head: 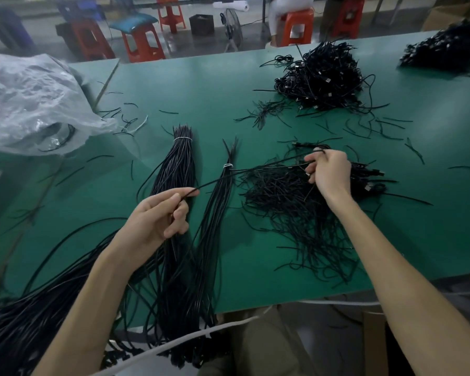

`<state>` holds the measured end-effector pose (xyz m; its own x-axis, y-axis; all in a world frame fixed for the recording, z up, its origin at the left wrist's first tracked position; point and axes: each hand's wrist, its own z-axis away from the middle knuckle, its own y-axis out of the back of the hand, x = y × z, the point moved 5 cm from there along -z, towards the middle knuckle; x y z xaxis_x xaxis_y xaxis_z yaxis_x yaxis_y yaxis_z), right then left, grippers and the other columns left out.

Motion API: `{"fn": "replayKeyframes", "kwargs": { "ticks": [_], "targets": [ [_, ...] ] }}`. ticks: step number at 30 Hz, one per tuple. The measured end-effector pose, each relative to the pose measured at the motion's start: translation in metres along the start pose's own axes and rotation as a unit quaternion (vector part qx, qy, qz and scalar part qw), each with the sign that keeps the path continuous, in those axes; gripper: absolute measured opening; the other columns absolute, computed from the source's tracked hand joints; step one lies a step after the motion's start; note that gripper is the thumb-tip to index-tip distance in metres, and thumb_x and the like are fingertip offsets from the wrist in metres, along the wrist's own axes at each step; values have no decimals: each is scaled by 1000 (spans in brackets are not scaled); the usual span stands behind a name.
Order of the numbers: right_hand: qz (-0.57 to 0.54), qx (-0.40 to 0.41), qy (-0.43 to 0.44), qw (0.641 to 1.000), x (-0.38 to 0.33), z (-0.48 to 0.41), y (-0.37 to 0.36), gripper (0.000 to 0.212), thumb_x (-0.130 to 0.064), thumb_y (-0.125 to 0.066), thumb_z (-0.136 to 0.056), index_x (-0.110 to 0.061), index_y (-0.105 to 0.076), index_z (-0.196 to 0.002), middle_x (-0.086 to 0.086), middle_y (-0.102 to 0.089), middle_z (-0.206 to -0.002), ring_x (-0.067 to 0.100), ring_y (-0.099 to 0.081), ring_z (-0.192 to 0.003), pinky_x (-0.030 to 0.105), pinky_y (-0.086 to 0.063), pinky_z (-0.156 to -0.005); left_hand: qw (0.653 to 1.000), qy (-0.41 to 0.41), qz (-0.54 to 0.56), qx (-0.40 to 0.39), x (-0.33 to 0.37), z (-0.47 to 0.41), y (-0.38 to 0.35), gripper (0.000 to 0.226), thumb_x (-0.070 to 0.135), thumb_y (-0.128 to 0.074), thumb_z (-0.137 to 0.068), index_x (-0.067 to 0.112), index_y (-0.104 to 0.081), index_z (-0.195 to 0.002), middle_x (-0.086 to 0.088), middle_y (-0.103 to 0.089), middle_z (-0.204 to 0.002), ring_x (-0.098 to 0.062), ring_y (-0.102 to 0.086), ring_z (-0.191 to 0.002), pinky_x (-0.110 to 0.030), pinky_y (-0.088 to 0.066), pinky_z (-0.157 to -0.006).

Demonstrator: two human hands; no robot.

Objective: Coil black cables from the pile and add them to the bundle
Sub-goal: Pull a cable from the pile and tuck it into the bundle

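Observation:
A single black cable (255, 168) is stretched between my two hands above the green table (174, 85). My left hand (158, 215) pinches one end of it between thumb and fingers. My right hand (330, 172) grips the other end, curled round it, just above a loose pile of black cables (296, 213). Two tied bundles of long black cables lie lengthwise in the middle: a thick one (177, 164) with a white tie and a thinner one (223, 191), also tied in white.
A heap of coiled cables (323, 80) sits at the back right, another (445, 50) at the far right corner. A crumpled clear plastic bag (33, 101) lies at the left. Short black ties are scattered over the table. Red stools (144, 44) stand behind.

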<state>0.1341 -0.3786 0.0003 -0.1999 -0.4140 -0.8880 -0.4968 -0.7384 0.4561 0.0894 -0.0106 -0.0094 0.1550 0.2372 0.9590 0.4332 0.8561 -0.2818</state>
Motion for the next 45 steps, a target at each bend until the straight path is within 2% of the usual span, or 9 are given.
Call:
{"fn": "replayKeyframes", "kwargs": {
  "ticks": [5, 9, 14, 18, 22, 27, 32, 39, 45],
  "targets": [
    [-174, 72, -97, 977, 25, -11, 29, 36, -21, -39, -111, -7, -70, -101, 7, -68, -83, 9, -54, -48, 23, -41, -50, 1000, 6, -28, 0, -9, -2, 3, 44, 27, -63, -100, 8, -59, -140, 3, -55, -81, -11, -43, -53, -26, -51, -70],
    [-132, -25, -71, 988, 26, -4, 28, 29, -17, -41, -111, -8, -69, -110, 6, -71, -93, 9, -62, -59, 25, -44, -52, 995, -18, 94, 22, -9, 0, 1, 58, 25, -77, -89, 9, -60, -142, 5, -64, -97, -6, -55, -65, -20, -51, -68],
    [97, -218, 41, 970, 12, 24, 6, 24, -5, -59, -102, -14, -69, -121, 8, -70, -119, 18, -70, -95, 27, -53, -73, 944, -111, 297, -91, 20, 0, -30, 60, -4, -45, -103, -4, -23, -158, -10, -27, -168, -17, -42, -146, -27, -50, -104],
    [324, -359, 73, 872, 4, 59, -12, 80, -22, -80, -89, -28, -36, -155, 9, -2, -168, 30, -2, -154, 53, -18, -121, 942, -113, 275, -153, 35, -5, -54, 69, -24, -28, -98, -2, -10, -161, -12, -14, -171, -25, -22, -156, -35, -40, -117],
    [268, -446, 132, 844, -22, 84, -10, 128, -48, -92, -68, -40, -7, -162, -12, 22, -167, 14, 23, -153, 55, 0, -123, 993, -67, 74, -70, 14, -16, -54, 57, -13, -40, -102, 5, -37, -156, -14, -44, -158, -32, -46, -143, -34, -51, -103],
    [-27, -573, 47, 818, -35, 104, -12, 136, -42, -96, -62, -45, -4, -161, -12, -14, -170, -2, -20, -151, 27, -22, -121, 997, 20, 43, -57, -22, -20, -76, 53, -14, -50, -97, 5, -52, -147, -16, -64, -123, -27, -65, -109, -33, -56, -88],
    [-352, -440, -51, 825, -26, 87, -13, 107, -35, -96, -64, -16, -40, -154, 14, -56, -147, 30, -60, -131, 48, -50, -107, 998, 42, 29, -37, -37, -21, -81, 54, -17, -48, -95, 6, -58, -142, -15, -65, -114, -25, -65, -103, -34, -55, -88],
    [-40, -389, 98, 915, -5, 100, -38, 13, -33, -72, -94, -20, -73, -96, 9, -72, -78, 20, -66, -69, 35, -53, -65, 989, 63, 20, -130, -40, -21, -97, 40, -1, -54, -102, 4, -58, -142, -17, -64, -124, -28, -64, -110, -36, -54, -90],
    [-109, -305, 72, 943, 8, 101, -26, 40, -46, -62, -99, -20, -66, -70, 9, -65, -62, 19, -57, -59, 30, -46, -63, 942, 17, -326, 84, -51, -44, -67, 49, 10, -77, -91, 19, -62, -137, -5, -62, -131, -17, -57, -127, -34, -50, -106]
  ]
}}
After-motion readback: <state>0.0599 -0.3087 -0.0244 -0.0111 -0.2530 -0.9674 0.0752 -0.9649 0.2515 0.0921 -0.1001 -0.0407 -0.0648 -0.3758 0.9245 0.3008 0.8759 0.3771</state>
